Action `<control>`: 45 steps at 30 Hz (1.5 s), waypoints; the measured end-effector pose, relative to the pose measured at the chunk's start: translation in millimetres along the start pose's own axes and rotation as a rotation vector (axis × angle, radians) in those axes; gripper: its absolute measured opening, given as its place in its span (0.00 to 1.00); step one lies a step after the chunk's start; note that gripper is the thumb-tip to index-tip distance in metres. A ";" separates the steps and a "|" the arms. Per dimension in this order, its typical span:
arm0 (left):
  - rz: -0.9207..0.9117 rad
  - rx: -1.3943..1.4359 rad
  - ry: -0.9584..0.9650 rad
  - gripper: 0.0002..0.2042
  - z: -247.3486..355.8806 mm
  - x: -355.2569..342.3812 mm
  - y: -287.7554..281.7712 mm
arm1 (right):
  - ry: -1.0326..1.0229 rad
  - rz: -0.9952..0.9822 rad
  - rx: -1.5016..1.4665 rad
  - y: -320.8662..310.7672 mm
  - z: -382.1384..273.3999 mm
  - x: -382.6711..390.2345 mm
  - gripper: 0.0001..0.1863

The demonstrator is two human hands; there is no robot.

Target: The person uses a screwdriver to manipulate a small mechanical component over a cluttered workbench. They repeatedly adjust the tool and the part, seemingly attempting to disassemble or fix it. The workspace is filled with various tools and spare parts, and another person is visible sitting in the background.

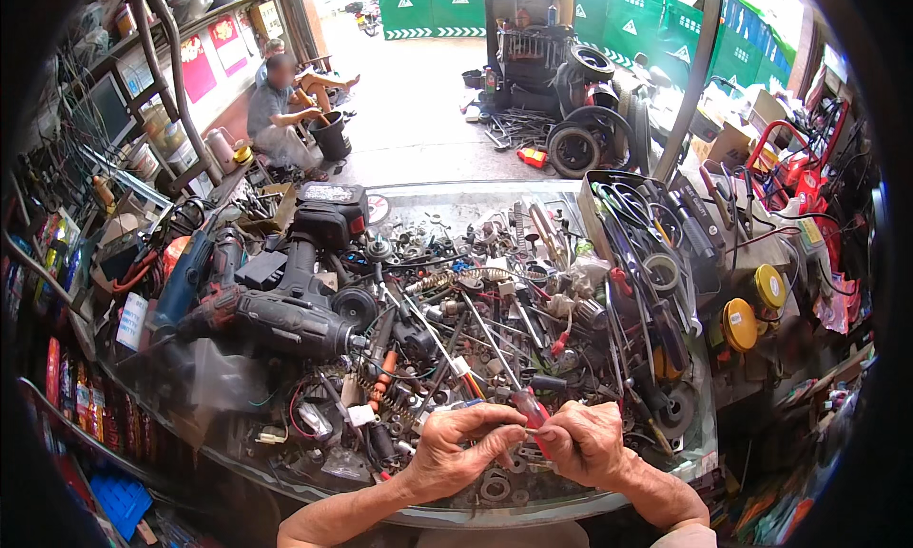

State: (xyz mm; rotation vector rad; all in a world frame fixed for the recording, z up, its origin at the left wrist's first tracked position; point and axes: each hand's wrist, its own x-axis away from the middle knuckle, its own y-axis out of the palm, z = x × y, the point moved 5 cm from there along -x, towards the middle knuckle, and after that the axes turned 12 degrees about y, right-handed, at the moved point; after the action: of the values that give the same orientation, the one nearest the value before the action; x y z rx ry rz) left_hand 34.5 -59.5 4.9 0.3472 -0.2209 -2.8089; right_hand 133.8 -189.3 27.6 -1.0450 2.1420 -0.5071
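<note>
1. Pinching close together, both hands meet at the near edge of the glass counter [228, 458]; the left hand [463, 450] has its fingers curled in round something small, but what sits between those fingertips is too tiny and too covered to make out.
2. The right hand [588, 443] is closed on a red-handled screwdriver [529, 411]. The handle sticks up and to the left out of the fist, just beside the left fingertips; its shaft and tip are hidden behind the fingers, so I cannot tell whether it touches whatever the left hand grips.
3. Under the wrists lie a few round washers and rings, seen through the knuckles only in part.
4. Farther out, the counter is heaped with screws, springs, bits and wires, too tangled to pick apart.
5. A black cordless drill [285, 320] lies on its side to the left, well apart from the hands, with a blue power tool [185, 277] beside it.
6. To the right, a tray of pliers and scissors [632, 234] runs back along the counter; two yellow round tins [751, 305] stand beyond it.
7. At the back, a seated person [276, 110] bends over a black bucket [333, 134], and stacked tyres [585, 110] stand by the green barriers; the picture's rim cuts off the shelves on both sides.
</note>
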 end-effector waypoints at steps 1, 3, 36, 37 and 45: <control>0.019 0.017 -0.031 0.09 -0.9 0.1 -1.2 | 0.031 0.026 -0.012 -2.1 -4.3 -3.4 0.11; 0.052 0.057 -0.093 0.09 -1.0 0.0 -3.0 | 0.041 0.071 -0.034 -2.9 -9.1 -6.4 0.12; 0.055 0.062 -0.087 0.09 3.6 -2.2 -2.4 | -0.013 0.102 0.019 2.0 -6.9 0.1 0.14; 0.045 0.046 -0.079 0.09 2.2 -1.9 -2.8 | -0.001 0.071 0.025 2.4 -5.5 -0.2 0.12; -0.036 -0.020 0.038 0.11 8.4 -4.6 4.2 | 0.016 0.032 -0.009 -1.9 -2.3 -2.5 0.07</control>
State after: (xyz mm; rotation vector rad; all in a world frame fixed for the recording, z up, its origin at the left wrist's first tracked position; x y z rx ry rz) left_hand 37.7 -61.1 14.6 0.4036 -0.1797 -2.8353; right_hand 134.1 -188.4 31.4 -1.0138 2.1731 -0.4920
